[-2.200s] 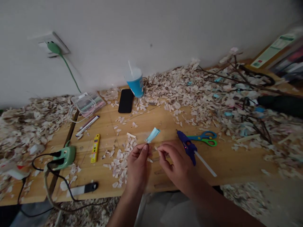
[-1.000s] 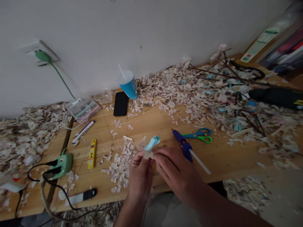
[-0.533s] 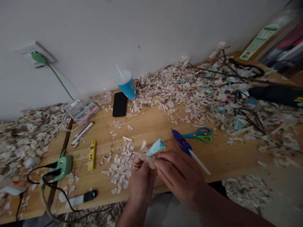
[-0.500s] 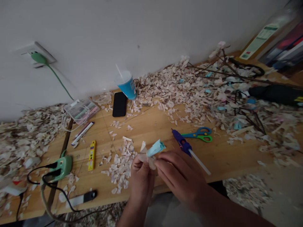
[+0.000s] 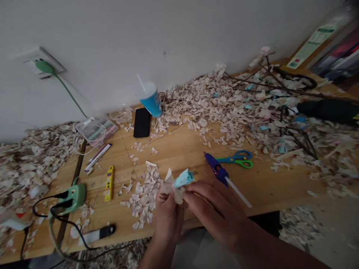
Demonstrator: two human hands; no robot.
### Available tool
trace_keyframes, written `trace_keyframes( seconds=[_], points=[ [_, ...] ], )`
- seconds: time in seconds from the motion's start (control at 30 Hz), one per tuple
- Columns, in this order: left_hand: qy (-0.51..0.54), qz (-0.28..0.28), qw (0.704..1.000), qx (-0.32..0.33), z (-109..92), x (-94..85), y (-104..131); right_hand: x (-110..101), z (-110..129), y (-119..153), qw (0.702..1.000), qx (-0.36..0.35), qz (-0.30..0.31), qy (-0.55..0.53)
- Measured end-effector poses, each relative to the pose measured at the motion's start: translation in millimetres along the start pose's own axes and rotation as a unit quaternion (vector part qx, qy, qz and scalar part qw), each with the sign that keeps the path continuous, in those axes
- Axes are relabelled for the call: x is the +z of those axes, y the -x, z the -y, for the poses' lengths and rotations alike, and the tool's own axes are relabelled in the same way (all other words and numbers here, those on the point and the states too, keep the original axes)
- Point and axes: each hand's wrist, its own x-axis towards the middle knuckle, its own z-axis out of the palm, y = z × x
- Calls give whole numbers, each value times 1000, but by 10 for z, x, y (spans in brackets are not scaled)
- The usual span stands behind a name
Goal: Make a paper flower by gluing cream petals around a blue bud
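Near the table's front edge, my left hand [image 5: 169, 213] pinches a small paper flower [image 5: 183, 179] with a crumpled light-blue centre and pale petals around it. My right hand [image 5: 214, 207] comes in from the right, its thumb and fingertips closed on one pale petal [image 5: 178, 195] at the flower's lower side. The fingers hide the flower's base. Just beyond my right hand lies a blue glue gun [image 5: 215, 167] with a white glue stick in its back end. Touching or close beside it are blue-and-green scissors [image 5: 237, 159]. Loose pale petals [image 5: 144, 196] lie left of my left hand.
A heap of petals [image 5: 196, 101] with bare twigs [image 5: 269, 84] spreads along the wall. A blue cup [image 5: 151, 102] stands by a black phone [image 5: 141, 123]. On the left are a yellow box [image 5: 109, 184], a green power strip [image 5: 75, 198] with cables and a scraper-like tool [image 5: 98, 234].
The blue centre has tipped slightly downward, and the lower petal has shifted a little between my fingers. Both hands keep their hold in nearly the same place.
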Motion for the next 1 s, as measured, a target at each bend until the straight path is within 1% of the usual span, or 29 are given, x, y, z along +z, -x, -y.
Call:
trace_keyframes(
  seconds=[0.23, 0.43, 0.57, 0.67, 0.83, 1.0],
  points=[
    [-12, -1, 1000, 2, -4, -7, -9, -46, 17, 44, 1000, -5, 0, 13],
    [0, -6, 1000, 0, 8, -19, -6, -86, 47, -6, 1000, 4, -10, 10],
    [-6, 4, 1000, 1, 42, -41, -8, -72, 46, -6, 1000, 19, -13, 11],
    [-5, 10, 1000, 2, 55, -50, -10, -62, 37, 21, 1000, 17, -14, 5],
    [5, 10, 1000, -2, 59, -73, -13, -30, 16, 63, 999, 31, 11, -29],
    [-2, 9, 1000, -4, 73, -91, -27, 2, 7, 75, 999, 40, 12, -30]
  ],
)
